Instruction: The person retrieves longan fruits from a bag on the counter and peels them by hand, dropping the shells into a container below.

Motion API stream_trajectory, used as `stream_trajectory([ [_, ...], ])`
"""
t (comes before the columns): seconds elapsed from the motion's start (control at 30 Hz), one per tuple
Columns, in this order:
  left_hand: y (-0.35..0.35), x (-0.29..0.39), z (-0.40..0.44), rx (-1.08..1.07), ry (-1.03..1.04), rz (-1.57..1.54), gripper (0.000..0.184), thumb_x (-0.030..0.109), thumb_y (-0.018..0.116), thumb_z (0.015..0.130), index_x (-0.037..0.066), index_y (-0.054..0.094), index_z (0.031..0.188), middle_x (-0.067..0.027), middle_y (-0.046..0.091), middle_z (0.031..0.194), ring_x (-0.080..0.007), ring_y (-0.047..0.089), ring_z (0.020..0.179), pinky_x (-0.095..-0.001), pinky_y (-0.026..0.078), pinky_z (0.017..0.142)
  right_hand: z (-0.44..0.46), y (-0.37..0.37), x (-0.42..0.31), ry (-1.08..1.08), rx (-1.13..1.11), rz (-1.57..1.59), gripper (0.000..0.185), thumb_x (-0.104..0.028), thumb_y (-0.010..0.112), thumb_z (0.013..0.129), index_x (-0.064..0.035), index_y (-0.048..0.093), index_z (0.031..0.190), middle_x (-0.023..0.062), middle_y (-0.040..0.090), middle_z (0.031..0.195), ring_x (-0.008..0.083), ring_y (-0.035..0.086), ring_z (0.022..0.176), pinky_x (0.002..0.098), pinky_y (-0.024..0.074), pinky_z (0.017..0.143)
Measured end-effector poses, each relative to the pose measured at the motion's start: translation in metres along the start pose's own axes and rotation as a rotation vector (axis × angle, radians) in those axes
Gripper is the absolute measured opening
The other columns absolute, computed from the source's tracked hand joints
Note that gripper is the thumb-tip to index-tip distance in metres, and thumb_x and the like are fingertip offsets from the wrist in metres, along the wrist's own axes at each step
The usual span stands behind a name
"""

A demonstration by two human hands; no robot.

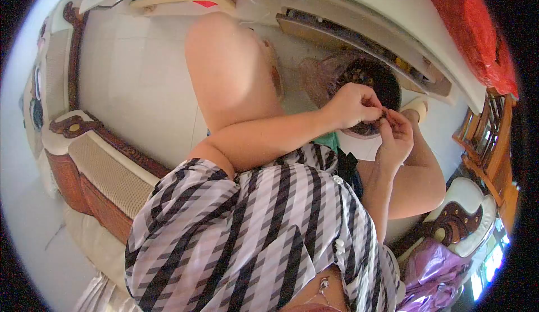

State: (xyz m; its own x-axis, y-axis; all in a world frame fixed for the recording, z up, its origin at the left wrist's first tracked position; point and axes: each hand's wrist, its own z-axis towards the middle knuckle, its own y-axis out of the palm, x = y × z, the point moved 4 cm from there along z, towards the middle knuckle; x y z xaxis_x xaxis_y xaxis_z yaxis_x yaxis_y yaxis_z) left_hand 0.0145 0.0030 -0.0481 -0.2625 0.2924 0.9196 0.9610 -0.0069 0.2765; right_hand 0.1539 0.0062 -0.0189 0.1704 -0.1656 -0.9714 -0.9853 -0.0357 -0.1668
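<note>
My left hand [355, 107] reaches in from the left with its thumb and fingers pinched together. Close against it, my right hand [396, 138] is closed in a pinch too. A small dark piece [383, 116] sits between the fingertips of both hands; its kind is too small to make out. Just beyond and below the hands stands a round black bin [391, 85] with small dark and brownish bits inside. A thin pinkish see-through plastic bag [318, 79] spreads at its left side. Something white and flat [359, 147] shows under my hands.
A pale table [387, 15] curves across the top, with an open drawer [314, 29] below it. On its right end lies a red plastic bag [469, 31]. Padded seats flank me; a purple shiny bag [435, 272] lies at lower right, near wooden furniture [485, 138].
</note>
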Motion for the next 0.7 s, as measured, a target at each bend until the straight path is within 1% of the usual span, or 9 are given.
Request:
stream_trajectory([
  [0.03, 0.002, 0.0, 0.001, -0.019, 0.002, -0.045, 0.017, 0.01, 0.067, 0.064, 0.001, 0.061, 0.076, -0.0064, 0.061, 0.07, -0.0115, 0.055, 0.063, -0.0254, 0.046, 0.061, 0.0, -0.001, 0.002, -0.025, 0.004, -0.009, 0.024, 0.007, 0.059, 0.071, 0.0034, 0.054, 0.094, 0.0117, 0.059, 0.092, 0.0159, 0.057, 0.082, 0.0257, 0.0466, 0.075],
  [0.2, 0.001, -0.007, -0.002, -0.008, -0.016, 0.017, 0.017, 0.009, 0.067, 0.064, 0.002, 0.06, 0.078, -0.0053, 0.061, 0.073, -0.0116, 0.056, 0.065, -0.0259, 0.046, 0.061, -0.002, -0.003, 0.005, -0.095, -0.005, -0.044, 0.025, 0.006, 0.059, 0.071, 0.0029, 0.053, 0.095, 0.0113, 0.059, 0.091, 0.0155, 0.057, 0.082, 0.0255, 0.0466, 0.074],
  [0.23, 0.003, -0.011, 0.0, -0.013, -0.011, 0.014, 0.017, 0.009, 0.067, 0.064, 0.003, 0.06, 0.078, -0.0054, 0.061, 0.073, -0.0117, 0.056, 0.065, -0.026, 0.046, 0.06, -0.001, -0.002, 0.009, -0.043, -0.032, -0.062, 0.025, 0.006, 0.059, 0.071, 0.0027, 0.053, 0.095, 0.0111, 0.06, 0.091, 0.0153, 0.057, 0.082, 0.0254, 0.0465, 0.074],
  [0.3, -0.001, -0.01, -0.001, 0.011, 0.158, 0.212, 0.016, 0.009, 0.067, 0.064, 0.002, 0.06, 0.077, -0.0058, 0.061, 0.072, -0.0117, 0.056, 0.065, -0.0262, 0.046, 0.06, -0.002, -0.003, 0.014, 0.066, -0.052, -0.12, 0.025, 0.006, 0.058, 0.071, 0.0024, 0.053, 0.096, 0.0108, 0.06, 0.091, 0.0148, 0.057, 0.081, 0.0252, 0.0463, 0.073],
  [0.33, -0.001, -0.008, -0.004, 0.018, 0.246, 0.3, 0.016, 0.009, 0.067, 0.064, 0.002, 0.06, 0.077, -0.006, 0.061, 0.072, -0.0117, 0.056, 0.065, -0.0263, 0.046, 0.06, -0.003, -0.002, 0.019, 0.042, -0.057, 0.025, 0.025, 0.006, 0.058, 0.071, 0.0019, 0.054, 0.095, 0.0093, 0.06, 0.09, 0.0139, 0.056, 0.082, 0.025, 0.0457, 0.074],
  [0.4, -0.001, -0.007, -0.009, 0.031, 0.147, 0.289, 0.015, 0.009, 0.066, 0.064, 0.002, 0.059, 0.075, -0.006, 0.06, 0.07, -0.0116, 0.055, 0.064, -0.0254, 0.045, 0.059, -0.005, 0.0, 0.024, 0.131, -0.06, 0.105, 0.024, 0.005, 0.058, 0.07, 0.0006, 0.055, 0.094, 0.007, 0.06, 0.089, 0.0129, 0.056, 0.081, 0.0239, 0.045, 0.074],
  [0.5, 0.0, -0.006, -0.012, 0.066, 0.182, 0.273, 0.013, 0.009, 0.066, 0.064, 0.002, 0.059, 0.074, -0.0048, 0.06, 0.068, -0.0101, 0.054, 0.062, -0.024, 0.044, 0.057, -0.005, -0.002, 0.029, 0.147, -0.096, 0.149, 0.024, 0.004, 0.059, 0.07, 0.0004, 0.056, 0.094, 0.0072, 0.06, 0.09, 0.0134, 0.056, 0.081, 0.0248, 0.0454, 0.074],
  [0.63, -0.004, -0.012, -0.009, 0.047, 0.12, 0.347, 0.012, 0.008, 0.065, 0.065, 0.002, 0.06, 0.073, -0.0033, 0.06, 0.067, -0.0071, 0.053, 0.061, -0.0219, 0.043, 0.055, -0.007, 0.0, 0.028, 0.201, -0.103, 0.18, 0.026, 0.004, 0.059, 0.069, 0.0007, 0.056, 0.095, 0.0084, 0.061, 0.091, 0.0147, 0.057, 0.082, 0.0257, 0.0461, 0.075],
  [0.7, -0.005, -0.013, -0.008, -0.002, -0.008, 0.19, 0.01, 0.004, 0.063, 0.067, 0.0, 0.059, 0.075, -0.0048, 0.06, 0.068, -0.0082, 0.055, 0.061, -0.0213, 0.044, 0.056, -0.006, -0.001, 0.031, 0.206, -0.124, 0.208, 0.026, 0.003, 0.058, 0.07, 0.0014, 0.056, 0.095, 0.0097, 0.061, 0.091, 0.0153, 0.058, 0.082, 0.0255, 0.0465, 0.074],
])
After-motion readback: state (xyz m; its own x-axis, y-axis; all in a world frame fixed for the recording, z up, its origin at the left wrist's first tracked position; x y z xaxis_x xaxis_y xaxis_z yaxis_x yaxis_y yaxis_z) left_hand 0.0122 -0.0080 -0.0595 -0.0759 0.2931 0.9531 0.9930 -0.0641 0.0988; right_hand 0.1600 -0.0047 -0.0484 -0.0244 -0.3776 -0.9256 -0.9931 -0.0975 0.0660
